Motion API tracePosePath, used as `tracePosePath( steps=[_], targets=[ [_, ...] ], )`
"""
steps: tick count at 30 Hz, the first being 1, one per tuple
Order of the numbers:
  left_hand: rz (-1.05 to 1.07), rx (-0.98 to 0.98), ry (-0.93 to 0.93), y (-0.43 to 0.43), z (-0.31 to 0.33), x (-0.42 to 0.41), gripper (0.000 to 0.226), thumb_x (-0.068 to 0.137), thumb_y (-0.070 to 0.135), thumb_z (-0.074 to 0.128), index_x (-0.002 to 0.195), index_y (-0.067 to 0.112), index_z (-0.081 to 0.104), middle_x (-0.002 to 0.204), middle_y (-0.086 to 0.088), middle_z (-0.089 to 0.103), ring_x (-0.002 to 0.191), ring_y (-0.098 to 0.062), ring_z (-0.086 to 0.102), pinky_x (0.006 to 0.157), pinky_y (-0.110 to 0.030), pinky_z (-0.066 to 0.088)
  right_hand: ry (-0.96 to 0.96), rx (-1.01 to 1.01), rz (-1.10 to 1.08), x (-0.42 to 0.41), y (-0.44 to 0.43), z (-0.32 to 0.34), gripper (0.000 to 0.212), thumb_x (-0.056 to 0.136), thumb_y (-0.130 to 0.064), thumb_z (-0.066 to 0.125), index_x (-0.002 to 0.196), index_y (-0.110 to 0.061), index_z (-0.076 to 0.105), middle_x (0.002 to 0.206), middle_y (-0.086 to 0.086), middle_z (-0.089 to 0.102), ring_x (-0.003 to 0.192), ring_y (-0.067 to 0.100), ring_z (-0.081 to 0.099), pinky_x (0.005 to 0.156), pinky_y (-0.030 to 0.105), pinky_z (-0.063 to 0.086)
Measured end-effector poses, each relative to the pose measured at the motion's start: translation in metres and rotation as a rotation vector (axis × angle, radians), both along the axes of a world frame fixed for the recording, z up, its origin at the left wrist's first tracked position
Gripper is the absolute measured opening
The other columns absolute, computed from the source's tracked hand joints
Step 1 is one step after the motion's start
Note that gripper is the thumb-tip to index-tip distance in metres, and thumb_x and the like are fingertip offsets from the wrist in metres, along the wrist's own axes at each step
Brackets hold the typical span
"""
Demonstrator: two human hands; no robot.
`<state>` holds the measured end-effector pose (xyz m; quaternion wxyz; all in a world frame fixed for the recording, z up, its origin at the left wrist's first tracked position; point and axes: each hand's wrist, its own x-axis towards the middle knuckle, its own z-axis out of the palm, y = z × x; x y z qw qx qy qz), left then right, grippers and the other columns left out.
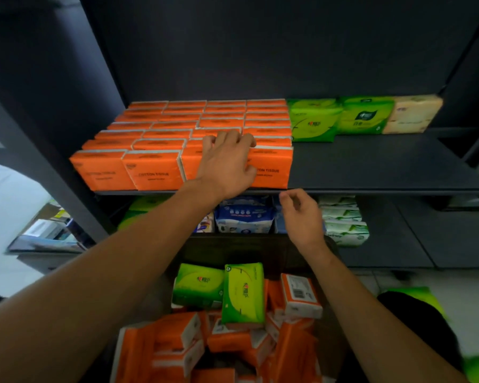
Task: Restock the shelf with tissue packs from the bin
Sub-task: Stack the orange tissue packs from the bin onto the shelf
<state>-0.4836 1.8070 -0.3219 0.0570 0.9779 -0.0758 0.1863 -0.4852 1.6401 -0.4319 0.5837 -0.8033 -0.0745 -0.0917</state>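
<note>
Left hand point(227, 161) partly hides front orange pack point(190, 161), fingers curled over its top; right hand point(302, 214) loosely curled, empty; bin point(233, 250) cut off below.

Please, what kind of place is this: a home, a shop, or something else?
Probably a shop or its stockroom. The dark shelf carries neat rows of identical orange packs, with green packs of another brand beside them, and a bin heaped with more packs stands in front.
</note>
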Motion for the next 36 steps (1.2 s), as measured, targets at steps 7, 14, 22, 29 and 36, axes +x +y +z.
tracePosePath(
  steps=[7,14,22,29,36],
  targets=[
    [-0.2,-0.278,0.109,-0.006,-0.008,-0.033,0.03,0.089,0.021,0.054,0.119,0.021,0.055,0.121,0.002,0.053,0.115,-0.015,0.044,0.096,-0.032,0.032,0.138,0.017,0.167,-0.017,-0.005,0.027,0.015,0.1,-0.022,0.049,0.09,-0.025,0.06,0.092,0.009,0.066,0.081,0.023,0.062,0.075,0.039,0.051],
    [-0.201,-0.506,0.451,0.007,-0.052,-0.074,0.014,0.09,0.011,0.055,0.096,0.021,0.062,0.088,0.003,0.064,0.08,-0.013,0.061,0.071,-0.024,0.047,0.326,-0.123,0.362,-0.047,0.0,0.025,0.018,0.096,-0.013,0.051,0.085,-0.023,0.06,0.082,0.002,0.065,0.066,0.01,0.057,0.053,0.012,0.043],
    [-0.112,-0.43,0.735,0.03,-0.117,-0.118,0.018,0.092,0.017,0.055,0.107,0.019,0.064,0.092,0.004,0.062,0.078,-0.007,0.057,0.073,-0.023,0.045,0.58,-0.429,0.563,-0.087,0.017,-0.038,0.016,0.096,-0.027,0.053,0.088,-0.018,0.064,0.094,0.01,0.07,0.072,0.014,0.062,0.06,0.023,0.046],
    [-0.037,-0.46,0.816,0.044,-0.174,-0.152,0.02,0.089,0.011,0.058,0.106,0.011,0.067,0.101,-0.009,0.069,0.088,-0.019,0.062,0.078,-0.025,0.045,0.532,-0.41,0.408,-0.12,0.022,-0.104,0.03,0.09,-0.021,0.062,0.061,-0.025,0.057,0.071,0.005,0.064,0.073,0.022,0.061,0.076,0.044,0.053],
    [0.05,-0.463,0.913,0.043,-0.213,-0.172,0.019,0.091,0.015,0.056,0.106,0.012,0.067,0.099,-0.003,0.067,0.086,-0.014,0.058,0.067,-0.021,0.038,0.713,-0.405,0.396,-0.136,0.013,-0.131,0.018,0.089,-0.024,0.058,0.071,-0.021,0.061,0.076,0.016,0.064,0.07,0.042,0.066,0.063,0.058,0.056]
  ],
)
